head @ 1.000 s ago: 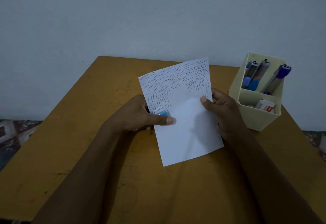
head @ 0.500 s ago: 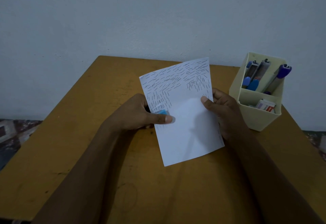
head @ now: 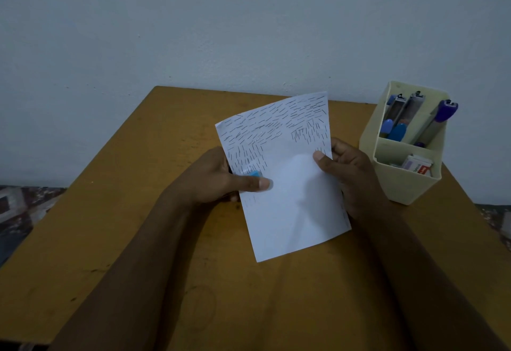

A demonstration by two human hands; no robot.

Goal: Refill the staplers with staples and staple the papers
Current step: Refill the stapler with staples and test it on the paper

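Paper over table, tilted. Left hand at paper's left edge grips blue stapler, thumb on top, likely set to squeeze. Right hand pinches paper's right edge, steadying sheet. Spare staplers in box, right of paper.

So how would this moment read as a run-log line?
step: stapling | left hand: grips blue stapler at left edge of paper | right hand: pinches right edge | holder: spare staplers, staple box

Bare left hand, right hand, forearms
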